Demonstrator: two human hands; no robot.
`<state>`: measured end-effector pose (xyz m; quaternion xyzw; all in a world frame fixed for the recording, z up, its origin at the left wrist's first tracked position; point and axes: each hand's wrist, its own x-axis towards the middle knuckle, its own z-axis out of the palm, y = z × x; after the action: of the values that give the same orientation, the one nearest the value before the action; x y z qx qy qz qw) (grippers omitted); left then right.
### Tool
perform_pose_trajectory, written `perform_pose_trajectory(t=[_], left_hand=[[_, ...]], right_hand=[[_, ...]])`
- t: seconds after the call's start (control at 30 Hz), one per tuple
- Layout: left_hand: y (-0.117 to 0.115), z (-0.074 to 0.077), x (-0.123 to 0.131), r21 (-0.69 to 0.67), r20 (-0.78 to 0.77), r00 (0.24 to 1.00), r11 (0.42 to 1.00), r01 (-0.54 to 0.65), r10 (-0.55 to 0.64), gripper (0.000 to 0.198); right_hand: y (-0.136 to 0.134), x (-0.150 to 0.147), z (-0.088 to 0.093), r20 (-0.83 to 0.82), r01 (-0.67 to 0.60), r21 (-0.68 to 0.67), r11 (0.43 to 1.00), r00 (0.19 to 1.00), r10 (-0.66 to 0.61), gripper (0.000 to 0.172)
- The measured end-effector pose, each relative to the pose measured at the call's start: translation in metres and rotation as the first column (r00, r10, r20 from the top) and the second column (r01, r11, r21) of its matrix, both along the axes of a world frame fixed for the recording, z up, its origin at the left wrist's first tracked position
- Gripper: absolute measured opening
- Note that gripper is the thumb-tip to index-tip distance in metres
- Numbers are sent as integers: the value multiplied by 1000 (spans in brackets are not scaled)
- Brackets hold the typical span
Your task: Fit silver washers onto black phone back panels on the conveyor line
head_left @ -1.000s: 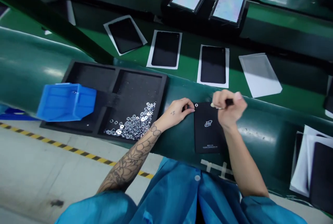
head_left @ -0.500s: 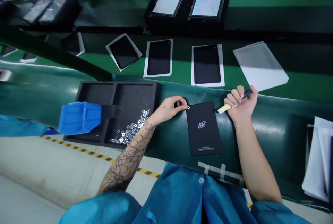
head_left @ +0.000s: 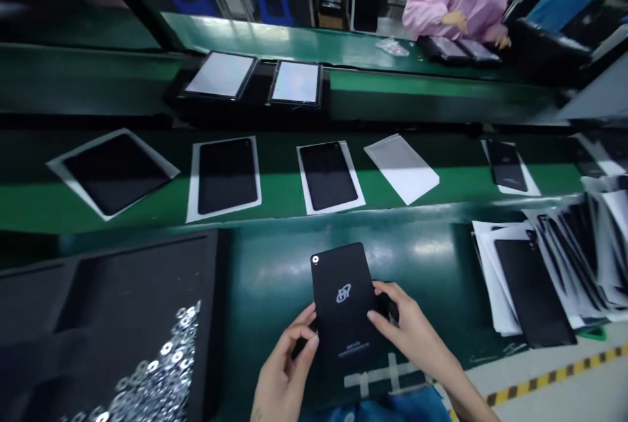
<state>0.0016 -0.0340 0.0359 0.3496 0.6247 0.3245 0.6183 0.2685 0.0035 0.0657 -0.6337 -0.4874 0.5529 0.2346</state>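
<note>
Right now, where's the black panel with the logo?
Head view, lower half, just right of centre: the black panel is between the left hand and the right hand, with the washer tray to its left.

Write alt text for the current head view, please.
A person's left hand and right hand hold a black panel by its sides at a green bench, a silver ring at its upper left corner. A tray of loose rings sits left; beyond, more panels lie on white sheets.
</note>
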Motion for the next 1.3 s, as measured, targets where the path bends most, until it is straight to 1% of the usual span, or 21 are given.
perform_pose_trajectory(t=[0.03,0.1,0.17,0.23,0.3,0.37,0.43,0.47,0.53,0.57,0.6,0.67,0.7,0.73,0.8,0.87,0.9,1.0,1.1,1.23,1.3], left_hand=[[7,-1,2,-2,31,1000,1000,6,-6,43],[27,-2,4,41,94,995,999,18,-22,45],[45,-5,5,128,130,991,992,-16,-1,44],[58,-9,6,197,143,989,978,-70,42,41],[63,-14,5,238,152,986,965,-110,75,38],[63,-18,6,289,161,985,950,-114,69,34],[60,-20,8,371,150,988,923,-99,45,28],[57,-21,10,416,133,990,905,-88,35,26],[54,-22,13,496,95,995,864,-83,41,23],[53,-22,15,527,81,995,845,-93,59,22],[52,-22,16,549,69,994,829,-107,83,21],[53,-23,17,565,53,992,815,-127,118,18],[54,-24,17,567,44,992,814,-126,122,17],[54,-24,17,567,35,993,815,-115,116,18],[56,-25,18,566,18,996,821,-78,82,20],[57,-26,19,564,12,999,824,-47,49,21],[57,-27,19,564,12,999,824,-41,41,21],[55,-30,21,570,12,999,821,-32,30,21],[54,-33,21,572,8,999,820,-32,34,24],[56,-34,20,598,4,1000,801,-22,24,22],[58,-33,20,612,-4,1000,791,-6,11,22]], right_hand=[[1,1,-4,-65,37,-22,999,997,-38,47],[15,6,-7,-175,119,-48,992,976,-126,45],[38,15,1,-208,246,-27,969,947,-246,50],[68,31,22,-196,414,60,909,897,-396,59],[101,53,52,-222,537,180,824,838,-498,66],[138,82,81,-250,568,251,784,820,-515,70],[176,114,98,-244,541,332,773,841,-483,67],[195,128,100,-221,513,365,777,858,-463,63],[227,151,93,-95,442,401,802,891,-444,55],[239,158,85,24,403,413,817,892,-451,51],[248,162,74,171,358,428,830,870,-463,47],[260,157,51,447,234,472,850,767,-460,38],[262,148,39,529,151,485,861,733,-427,35],[264,135,28,568,64,488,870,733,-373,33],[267,101,9,566,-91,477,874,792,-227,33],[274,64,-4,555,-198,452,870,826,-100,35],[279,47,-9,574,-230,425,876,816,-64,36],[299,14,-13,667,-243,308,920,744,-26,36],[317,6,-9,710,-218,249,944,704,-25,26],[332,9,6,677,-238,228,944,735,22,9],[332,11,17,632,-232,254,939,775,20,11]])
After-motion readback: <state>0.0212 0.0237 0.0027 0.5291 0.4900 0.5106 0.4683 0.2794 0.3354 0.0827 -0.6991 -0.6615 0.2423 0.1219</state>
